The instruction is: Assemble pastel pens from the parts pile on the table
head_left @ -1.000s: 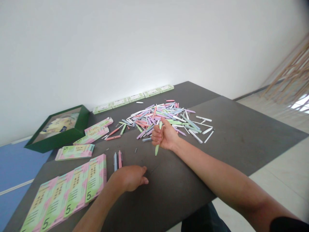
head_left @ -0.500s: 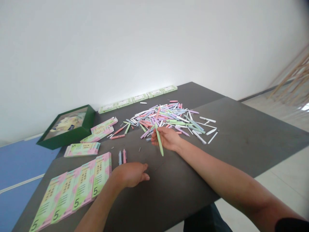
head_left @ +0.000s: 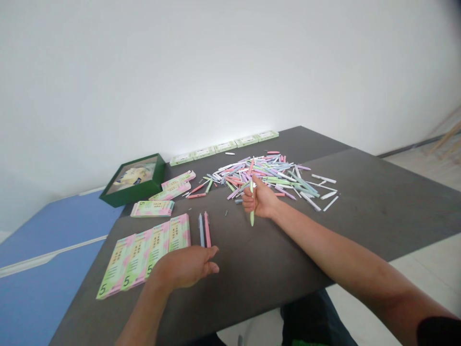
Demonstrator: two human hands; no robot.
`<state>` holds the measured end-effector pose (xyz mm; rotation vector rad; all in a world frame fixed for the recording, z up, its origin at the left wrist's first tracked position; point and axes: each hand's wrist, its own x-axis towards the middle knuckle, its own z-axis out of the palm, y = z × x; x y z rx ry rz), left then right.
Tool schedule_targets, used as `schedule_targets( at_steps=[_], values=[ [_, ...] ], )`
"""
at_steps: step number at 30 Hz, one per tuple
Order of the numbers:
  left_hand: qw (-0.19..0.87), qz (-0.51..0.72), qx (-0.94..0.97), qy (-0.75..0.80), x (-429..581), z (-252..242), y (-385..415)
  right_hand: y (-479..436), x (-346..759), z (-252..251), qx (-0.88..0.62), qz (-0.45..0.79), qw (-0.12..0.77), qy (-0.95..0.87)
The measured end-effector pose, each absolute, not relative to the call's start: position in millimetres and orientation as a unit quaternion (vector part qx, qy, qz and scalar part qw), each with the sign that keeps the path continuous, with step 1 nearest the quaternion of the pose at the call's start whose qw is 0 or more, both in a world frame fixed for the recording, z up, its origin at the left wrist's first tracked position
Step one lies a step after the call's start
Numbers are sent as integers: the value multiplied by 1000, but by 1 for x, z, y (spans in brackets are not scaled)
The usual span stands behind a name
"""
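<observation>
My right hand (head_left: pixel 260 201) is closed in a fist around a pastel green pen (head_left: pixel 251 216), whose tip points down at the dark grey table (head_left: pixel 306 250). It sits at the near edge of a loose pile of pastel and white pens and pen parts (head_left: pixel 266 174). My left hand (head_left: pixel 185 266) rests on the table, fingers extended and holding nothing. Just beyond its fingertips lie a blue pen (head_left: pixel 201 230) and a pink pen (head_left: pixel 207 229), side by side. A row of pastel pen boxes (head_left: pixel 144 253) lies beside my left hand.
A green open box (head_left: pixel 133 180) stands at the table's far left corner, with more pastel boxes (head_left: pixel 173 185) near it. Several green-and-white boxes (head_left: pixel 225 147) line the far edge. A blue cabinet (head_left: pixel 43 254) stands left of the table.
The green pen has gone from slanted in my right fingers to upright in a closed fist. The whole scene has shifted right in view, and my left hand has stayed nearly still.
</observation>
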<state>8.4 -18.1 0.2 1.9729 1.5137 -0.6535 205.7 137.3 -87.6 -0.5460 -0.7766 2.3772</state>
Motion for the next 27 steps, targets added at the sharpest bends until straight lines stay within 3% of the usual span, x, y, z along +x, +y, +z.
schedule_targets(
  at_steps=[15,20,27],
  values=[
    [313,-217,720,580,-14,-13,-52,115,151,-89,-252,888,247,-296],
    [335,-209,720,571,-15,-17,-56,110,124,-96,-408,730,225,-500],
    [340,-206,721,567,-11,-21,-53,105,102,-109,-509,522,228,-646]
  ],
)
